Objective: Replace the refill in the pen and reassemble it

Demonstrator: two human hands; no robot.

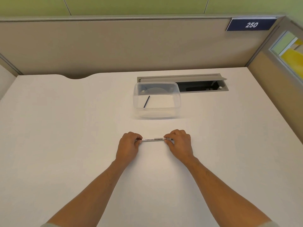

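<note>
Beige partition panels close off the back of a white desk (65, 128), with a dark sign (251, 24) reading 250 in the upper right corner. Both bare forearms reach in from the near edge and meet at the middle of the desk. Between them lies a white pen (153, 139) with black print, held level and crosswise just above or on the surface; which of the two cannot be told. The left hand (129, 145) pinches the pen's left end with its fingers curled around it, and the right hand (179, 143) pinches the right end the same way, where a dark tip pokes out past the knuckles. Farther back, well apart from the hands, a clear tub (157, 99) holds a thin dark refill (146, 101) leaning inside it. Just behind the tub, a grey cable hatch (201, 84) in the desk stands open.
</note>
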